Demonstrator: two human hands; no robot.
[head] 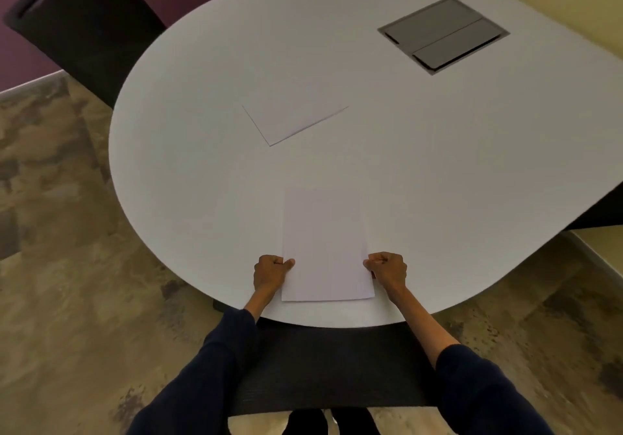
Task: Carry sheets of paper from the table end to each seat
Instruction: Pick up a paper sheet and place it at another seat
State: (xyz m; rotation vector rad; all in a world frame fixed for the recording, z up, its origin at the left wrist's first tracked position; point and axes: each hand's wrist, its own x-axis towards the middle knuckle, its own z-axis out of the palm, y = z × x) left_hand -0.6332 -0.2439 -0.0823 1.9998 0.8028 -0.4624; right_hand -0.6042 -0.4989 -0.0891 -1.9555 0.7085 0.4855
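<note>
A white sheet of paper (325,246) lies flat near the front edge of the white rounded table (188,171). My left hand (271,273) pinches its left edge with curled fingers. My right hand (387,270) grips its right edge the same way. A second stack of white paper (296,117) lies at an angle farther in on the table, untouched. The black mesh back of a chair (330,367) stands between me and the table.
A grey cable hatch (443,34) is set into the tabletop at the back right. Another black chair (87,26) stands at the table's far left, before a purple wall. Mottled brown carpet surrounds the table.
</note>
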